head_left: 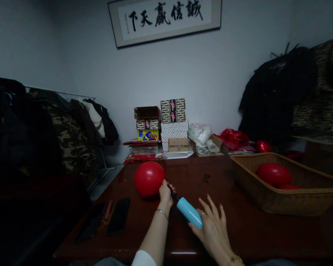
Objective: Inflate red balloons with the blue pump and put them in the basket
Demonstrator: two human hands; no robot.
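Note:
A round red balloon (150,178) sits over the table at its left middle, its neck at my left hand. My left hand (165,194) is closed around that neck and the black nozzle of a hand pump with a light-blue barrel (189,212). The pump slants down to the right, toward me. At the near end of its barrel is my right hand (212,229), thumb and a bent, ringed finger on either side of it. The other fingers of this hand are spread in the air. My left fingers partly hide where balloon and nozzle meet.
A wicker basket (255,201) with red balloons (274,174) stands at the right. A black phone (118,216) and another dark flat object (91,221) lie left. Dark loops (206,178) lie mid-table. Stacked boxes (174,131) and a plastic bag (200,133) stand behind.

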